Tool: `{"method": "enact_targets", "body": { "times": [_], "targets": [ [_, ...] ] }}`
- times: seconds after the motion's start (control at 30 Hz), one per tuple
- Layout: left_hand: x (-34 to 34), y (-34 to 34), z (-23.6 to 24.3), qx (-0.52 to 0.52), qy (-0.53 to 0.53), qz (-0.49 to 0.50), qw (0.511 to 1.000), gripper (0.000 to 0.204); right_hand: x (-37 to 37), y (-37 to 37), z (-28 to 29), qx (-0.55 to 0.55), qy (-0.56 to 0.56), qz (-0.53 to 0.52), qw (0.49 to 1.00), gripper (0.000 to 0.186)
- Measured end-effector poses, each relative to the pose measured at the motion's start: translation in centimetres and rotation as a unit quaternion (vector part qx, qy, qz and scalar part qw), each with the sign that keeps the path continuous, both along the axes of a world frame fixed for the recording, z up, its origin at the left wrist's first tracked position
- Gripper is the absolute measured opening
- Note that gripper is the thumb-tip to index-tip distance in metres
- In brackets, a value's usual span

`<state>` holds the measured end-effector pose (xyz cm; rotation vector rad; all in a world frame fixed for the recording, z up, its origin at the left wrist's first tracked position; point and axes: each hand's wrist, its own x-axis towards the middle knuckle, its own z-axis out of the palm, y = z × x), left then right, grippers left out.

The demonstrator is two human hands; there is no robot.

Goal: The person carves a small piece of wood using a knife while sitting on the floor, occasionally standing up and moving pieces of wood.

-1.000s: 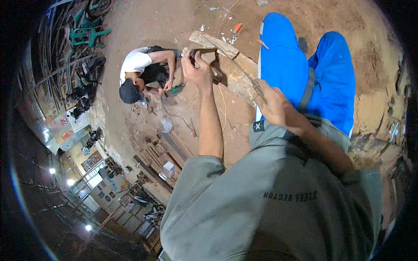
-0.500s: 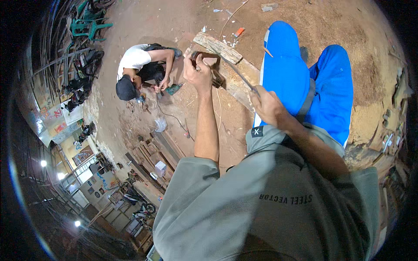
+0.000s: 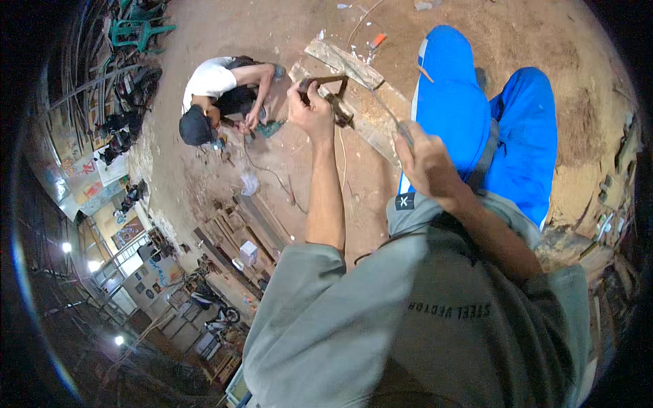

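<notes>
My left hand [image 3: 314,114] is raised over the ground, its fingers closed round a dark brown angular piece [image 3: 332,80] that sticks out to the right. My right hand [image 3: 427,162], beside my blue-clad leg, grips a long thin metal tool [image 3: 386,105]. This tool slants up and left, its tip near the brown piece; whether they touch I cannot tell. Its exact kind does not show. Beneath lie a weathered wooden plank [image 3: 343,61] and a paler board [image 3: 371,139] scattered with sawdust.
A co-worker in a white shirt [image 3: 212,78] crouches at the left, both hands low by a corded tool. An orange object [image 3: 377,41] lies beyond the plank. Timber strips [image 3: 231,238] and a white box [image 3: 249,253] are at lower left; a green chair [image 3: 139,32] stands far left.
The brown piece has turned, so more of it shows right of my left hand. My right hand and the metal tool have shifted slightly right. The co-worker stays crouched.
</notes>
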<state>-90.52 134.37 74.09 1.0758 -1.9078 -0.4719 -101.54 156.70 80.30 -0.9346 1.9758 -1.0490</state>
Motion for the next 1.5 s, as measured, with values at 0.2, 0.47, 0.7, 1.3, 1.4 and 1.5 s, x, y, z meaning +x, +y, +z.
{"method": "enact_targets", "body": {
  "times": [0.2,0.47,0.7,1.3,1.4,1.5],
  "targets": [
    [-0.7,0.0,0.6,-0.063,-0.023,-0.023,0.998,0.011,-0.2,0.1,-0.2,-0.053,-0.006,-0.013,0.999,0.027],
    [-1.2,0.0,0.1,-0.033,-0.013,-0.026,0.999,0.011,-1.7,-1.0,1.4,-0.118,0.001,-0.057,0.991,0.027],
    [-2.2,0.8,0.5,-0.049,-0.038,-0.042,0.997,0.013,-0.7,0.6,-1.9,0.068,-0.022,0.017,0.997,0.031],
    [-1.8,2.0,0.1,0.208,0.035,-0.082,0.974,0.021,-2.2,1.3,-4.8,0.041,-0.033,0.059,0.997,0.044],
    [-1.6,0.2,-4.0,0.250,0.164,-0.028,0.954,0.037,-2.7,0.5,-3.8,0.027,-0.039,0.040,0.998,0.046],
    [-2.3,-1.1,-3.1,0.195,0.056,0.020,0.979,0.047,-3.3,0.6,-1.4,0.012,-0.074,0.050,0.996,0.048]
  ]
}}
